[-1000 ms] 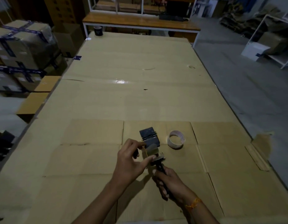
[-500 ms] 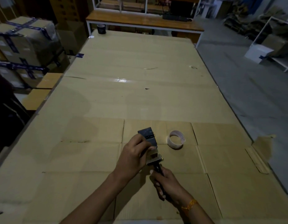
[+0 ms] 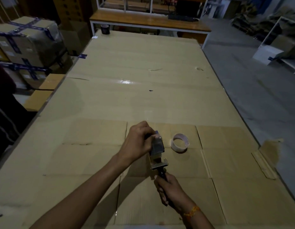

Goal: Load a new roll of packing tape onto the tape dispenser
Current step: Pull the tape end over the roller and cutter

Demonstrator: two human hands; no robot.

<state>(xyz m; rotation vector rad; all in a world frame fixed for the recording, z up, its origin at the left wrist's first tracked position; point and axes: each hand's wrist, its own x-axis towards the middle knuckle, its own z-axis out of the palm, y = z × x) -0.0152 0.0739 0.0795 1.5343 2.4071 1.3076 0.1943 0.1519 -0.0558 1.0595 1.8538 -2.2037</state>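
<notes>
A metal tape dispenser point(image 3: 157, 150) with a dark blue-grey body and a black handle is held over the cardboard-covered table point(image 3: 127, 96). My right hand point(image 3: 170, 190) is closed around the handle, low and near me. My left hand point(image 3: 137, 142) grips the upper left side of the dispenser's body, fingers wrapped over its far end. A thin, pale, nearly used-up tape ring point(image 3: 179, 142) lies flat on the cardboard just right of the dispenser, untouched. What sits inside the dispenser's frame is too dark to make out.
A dark roll of tape point(image 3: 105, 29) stands at the table's far left corner. Taped cardboard boxes point(image 3: 27, 43) are stacked to the left. A wooden bench point(image 3: 148, 22) runs behind the table, with white shelving point(image 3: 280, 52) at the right across bare grey floor.
My left hand has moved from pinching the dispenser's lower flap up to grip its upper body. The dispenser has swung more upright. The tape ring has not moved.
</notes>
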